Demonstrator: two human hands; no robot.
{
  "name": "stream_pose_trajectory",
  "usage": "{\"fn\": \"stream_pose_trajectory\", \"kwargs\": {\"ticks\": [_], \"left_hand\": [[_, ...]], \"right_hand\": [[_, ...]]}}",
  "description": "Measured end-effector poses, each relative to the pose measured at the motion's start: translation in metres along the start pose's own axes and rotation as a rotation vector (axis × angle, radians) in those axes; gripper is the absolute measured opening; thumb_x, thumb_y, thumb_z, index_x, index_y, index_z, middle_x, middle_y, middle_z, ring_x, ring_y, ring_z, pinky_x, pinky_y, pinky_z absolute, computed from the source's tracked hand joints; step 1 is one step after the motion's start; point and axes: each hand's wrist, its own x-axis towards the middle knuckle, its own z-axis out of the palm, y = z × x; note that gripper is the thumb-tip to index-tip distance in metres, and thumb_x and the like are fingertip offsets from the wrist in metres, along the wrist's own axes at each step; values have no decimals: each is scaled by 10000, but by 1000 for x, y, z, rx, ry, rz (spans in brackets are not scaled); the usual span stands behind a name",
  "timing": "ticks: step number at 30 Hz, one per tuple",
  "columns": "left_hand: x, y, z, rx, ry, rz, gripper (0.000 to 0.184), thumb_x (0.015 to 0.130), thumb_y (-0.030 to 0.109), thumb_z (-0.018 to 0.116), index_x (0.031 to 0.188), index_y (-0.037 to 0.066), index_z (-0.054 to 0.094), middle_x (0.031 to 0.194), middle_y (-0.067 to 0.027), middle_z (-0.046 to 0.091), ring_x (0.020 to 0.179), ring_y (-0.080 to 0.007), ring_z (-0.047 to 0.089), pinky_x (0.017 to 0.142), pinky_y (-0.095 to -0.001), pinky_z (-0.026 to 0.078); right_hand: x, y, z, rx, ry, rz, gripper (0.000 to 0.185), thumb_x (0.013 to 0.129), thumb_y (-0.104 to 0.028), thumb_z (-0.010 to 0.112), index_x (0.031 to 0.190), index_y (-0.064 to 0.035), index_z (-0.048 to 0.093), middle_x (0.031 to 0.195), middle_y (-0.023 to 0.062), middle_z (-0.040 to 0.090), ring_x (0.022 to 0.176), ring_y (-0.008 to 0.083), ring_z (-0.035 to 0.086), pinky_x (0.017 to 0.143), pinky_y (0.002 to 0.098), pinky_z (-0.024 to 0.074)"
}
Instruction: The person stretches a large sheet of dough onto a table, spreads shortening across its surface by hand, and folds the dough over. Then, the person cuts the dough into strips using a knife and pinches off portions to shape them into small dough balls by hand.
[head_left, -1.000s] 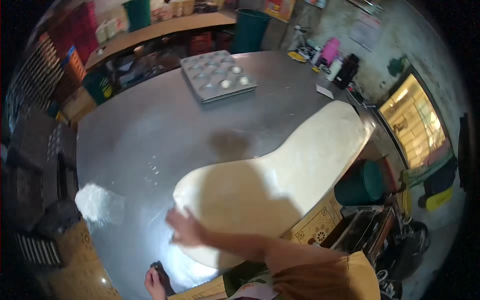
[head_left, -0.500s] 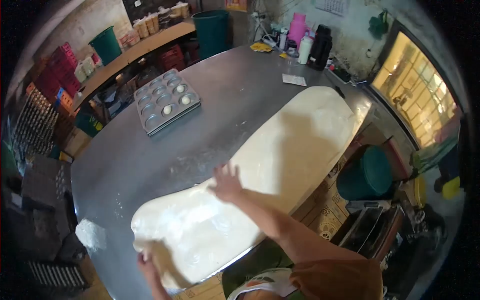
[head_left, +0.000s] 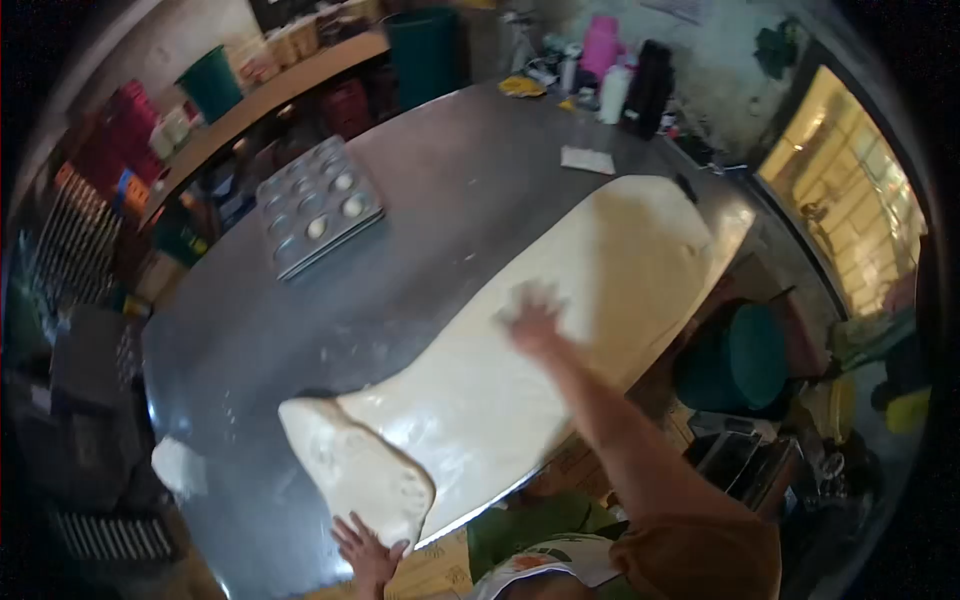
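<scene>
A long, pale sheet of dough (head_left: 470,370) stretches diagonally over the dark metal table (head_left: 330,330). Its left end is folded over, so a flap (head_left: 375,470) lies doubled on the sheet. My left hand (head_left: 365,553) rests at the flap's near edge with its fingers spread. My right hand (head_left: 535,322), slightly blurred, is over the middle of the sheet, fingers apart and holding nothing; whether it touches the dough, I cannot tell.
A muffin tin (head_left: 318,205) with a few white dough balls stands toward the back left. White flour (head_left: 180,466) is heaped at the left edge. Bottles (head_left: 614,92) and a pink flask (head_left: 601,47) stand at the back. A green bin (head_left: 735,355) is on the right.
The dough's left end has been folded over to the right. My left hand has moved right along the near edge; my right hand has moved up and right over the sheet.
</scene>
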Motion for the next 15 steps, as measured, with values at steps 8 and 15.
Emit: {"fn": "stream_pose_trajectory", "kwargs": {"ticks": [8,15], "left_hand": [[13,-26,0,-108,-48,27,1164,841,682,597,1569,14,-18,1526,-451,-60,1396,-645,63,1123,-656,219],[12,-62,48,10,100,18,1080,830,612,644,1545,-17,134,1507,-423,146,1355,-614,228,1113,-652,245]], "right_hand": [[-158,-43,-17,-16,-353,-1002,777,985,-620,356,1567,-126,209,1636,99,182,1521,268,98,1226,515,62],[-37,155,-69,-228,-142,-405,768,992,-640,292,1555,-119,248,1642,112,160,1521,267,115,1213,543,58]]}}
